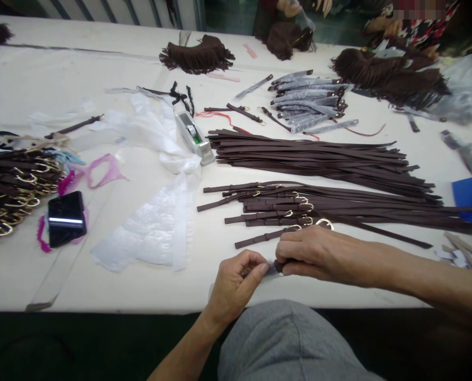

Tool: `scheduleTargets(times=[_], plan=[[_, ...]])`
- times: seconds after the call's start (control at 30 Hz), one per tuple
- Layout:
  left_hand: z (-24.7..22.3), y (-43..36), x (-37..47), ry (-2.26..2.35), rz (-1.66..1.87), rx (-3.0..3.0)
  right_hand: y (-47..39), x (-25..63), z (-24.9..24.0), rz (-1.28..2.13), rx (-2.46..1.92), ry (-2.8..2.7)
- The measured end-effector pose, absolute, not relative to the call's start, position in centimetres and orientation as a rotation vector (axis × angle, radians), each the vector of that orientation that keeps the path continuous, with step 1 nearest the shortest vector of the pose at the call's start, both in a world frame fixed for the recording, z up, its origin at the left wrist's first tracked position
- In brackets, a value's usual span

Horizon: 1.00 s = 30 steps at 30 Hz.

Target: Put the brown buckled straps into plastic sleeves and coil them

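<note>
Near the table's front edge, my left hand [236,283] is closed, pinching a clear plastic sleeve [270,271] between thumb and fingers. My right hand [319,251] comes in from the right, closed on a dark brown strap end [278,266] that touches the sleeve; most of this strap is hidden by the fingers. Just beyond my hands lie several brown straps with gold buckles [275,207], their long tails stretching right. Behind them is a thick bundle of plain brown straps [307,159].
Plastic-wrapped straps [309,100] are piled farther back, near a tape dispenser [194,138]. White plastic film [148,227], a phone [66,218] and a buckle heap [14,196] lie leftward. Fringed brown pieces [196,54] and co-workers' hands [289,7] are at the far side.
</note>
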State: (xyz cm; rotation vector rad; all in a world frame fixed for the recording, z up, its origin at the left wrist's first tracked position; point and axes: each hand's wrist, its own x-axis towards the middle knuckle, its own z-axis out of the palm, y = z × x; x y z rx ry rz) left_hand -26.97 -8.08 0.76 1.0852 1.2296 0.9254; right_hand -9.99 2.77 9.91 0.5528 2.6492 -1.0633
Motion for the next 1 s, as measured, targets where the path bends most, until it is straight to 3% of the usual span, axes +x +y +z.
scheduleTargets(times=[0.33, 0.57, 0.67, 0.83, 1.0], plan=[[1.1, -8.3, -26.1, 1.156, 1.133, 1.045, 3.0, -10.2, 9.5, -1.271, 0.612, 2.566], [0.7, -8.6, -25.8, 1.139, 1.026, 0.962, 2.9, -11.1, 9.5, -1.396, 0.626, 2.483], [0.1, -9.1, -26.0, 1.234, 1.069, 0.909, 4.0, -9.7, 9.0, -1.335, 0.663, 2.371], [-1.2, -9.5, -26.8, 1.235, 1.148, 0.803, 5.7, -6.6, 7.5, -1.511, 0.655, 2.158], [-1.5, -9.3, -27.0, 1.233, 1.034, 1.152, 5.5, -6.1, 8.2, -1.361, 0.748, 2.277]])
